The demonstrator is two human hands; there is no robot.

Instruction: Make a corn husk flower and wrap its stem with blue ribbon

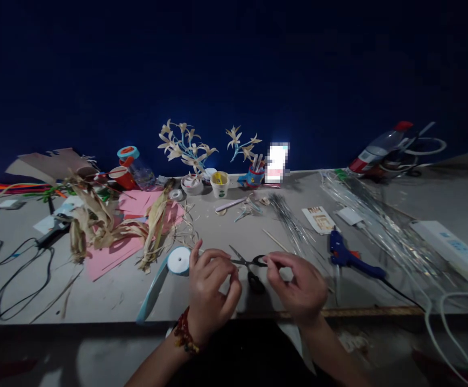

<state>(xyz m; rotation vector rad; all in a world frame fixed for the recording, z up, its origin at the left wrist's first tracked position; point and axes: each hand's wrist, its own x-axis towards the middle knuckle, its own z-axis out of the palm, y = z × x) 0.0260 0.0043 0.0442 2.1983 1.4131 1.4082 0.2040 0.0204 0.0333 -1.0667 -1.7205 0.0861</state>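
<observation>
Scissors (pixel 252 275) between left hand (pixel 210 285) and right hand (pixel 300 282), fingers (pixel 218 262) of both curled inward, any grasp impossible to tell.

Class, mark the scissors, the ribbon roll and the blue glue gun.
Scissors (pixel 248 263), head view: the pivot, between blades and handles.
Ribbon roll (pixel 178 266), head view: its white side.
Blue glue gun (pixel 344 253), head view: its body.

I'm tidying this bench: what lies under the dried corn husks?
Pink paper sheets stick out from under the dried corn husks. Whatever the husks fully cover cannot be seen.
</observation>
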